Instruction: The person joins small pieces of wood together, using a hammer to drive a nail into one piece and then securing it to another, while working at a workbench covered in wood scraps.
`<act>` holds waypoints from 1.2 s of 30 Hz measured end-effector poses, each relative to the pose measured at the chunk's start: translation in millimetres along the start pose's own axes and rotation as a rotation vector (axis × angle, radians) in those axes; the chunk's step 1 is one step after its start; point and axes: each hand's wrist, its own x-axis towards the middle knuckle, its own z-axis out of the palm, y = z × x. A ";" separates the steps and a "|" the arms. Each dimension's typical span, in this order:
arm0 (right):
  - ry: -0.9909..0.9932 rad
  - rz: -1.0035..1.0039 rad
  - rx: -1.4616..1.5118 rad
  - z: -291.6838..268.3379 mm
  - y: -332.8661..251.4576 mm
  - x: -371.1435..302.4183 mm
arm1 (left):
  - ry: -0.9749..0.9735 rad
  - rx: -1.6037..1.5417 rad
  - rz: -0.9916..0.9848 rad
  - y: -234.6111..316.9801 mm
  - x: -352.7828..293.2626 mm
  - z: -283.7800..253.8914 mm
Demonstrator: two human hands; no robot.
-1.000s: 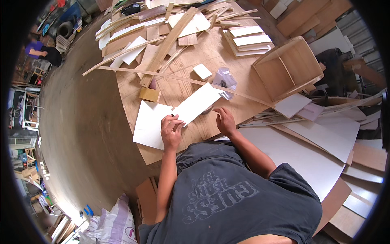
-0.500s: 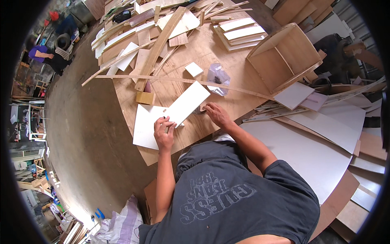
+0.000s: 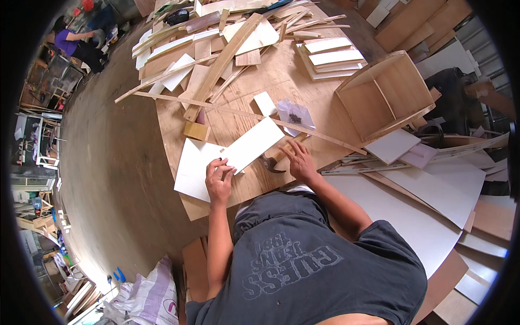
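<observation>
The left hand (image 3: 219, 181) has its fingers curled in, thumb close to the forefinger, at the near end of a narrow white board (image 3: 254, 145); whether they pinch the board or something small cannot be told. The right hand (image 3: 301, 162) has its fingers loosely spread over the handle of a claw hammer (image 3: 269, 164), not wrapped around it, and contact is unclear. The hammer lies beside the narrow board, its head toward the left hand. The narrow board slants away to the right, its near end overlapping a larger white panel (image 3: 190, 169), its far end close to a small white block (image 3: 265, 103). Just right of that block, an opened plastic bag (image 3: 287, 108) bears small dark pieces. Past these, a long thin strip (image 3: 244, 112) crosses the wooden table (image 3: 319, 91), and a yellowish wooden block (image 3: 196, 131) sits near the panel's far edge. Farther out, an open wooden box (image 3: 398, 86) with a divider stands at the right, a stack of white boards (image 3: 336, 56) beyond it, and a thick plank (image 3: 225, 65) rests across piled offcuts; at far left is a person in a purple top (image 3: 66, 44)
</observation>
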 end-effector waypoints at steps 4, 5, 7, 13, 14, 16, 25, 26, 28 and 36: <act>-0.210 -0.201 -0.145 15.3 27.3 28.2 | -0.003 -0.008 -0.021 4.2 3.2 1.9; -0.293 -0.198 -0.098 15.9 36.5 31.4 | -0.006 -0.018 -0.019 4.5 4.4 3.6; -0.467 -0.212 0.000 8.8 40.4 43.6 | 0.003 -0.019 -0.025 3.4 3.3 1.5; -0.461 -0.100 0.119 -22.6 20.6 13.7 | 0.035 -0.042 -0.053 5.9 0.8 2.9; -0.499 -0.012 0.155 -34.7 14.1 7.9 | 0.048 -0.039 -0.060 6.9 0.1 3.9; -0.532 0.124 0.241 -55.6 8.4 2.3 | 0.059 -0.046 -0.058 11.4 2.9 5.9; -0.412 0.137 0.555 -129.1 -51.9 11.2 | 0.068 -0.063 -0.065 14.4 2.5 0.6; -0.393 0.099 0.556 -129.4 -59.4 15.8 | 0.068 -0.064 -0.058 16.1 3.4 0.9; -0.318 -0.030 0.489 -137.3 -86.3 34.1 | 0.067 -0.076 -0.068 15.3 2.6 2.1; -0.346 -0.079 0.320 -157.6 -149.4 64.4 | 0.044 -0.012 -0.066 8.8 0.0 0.0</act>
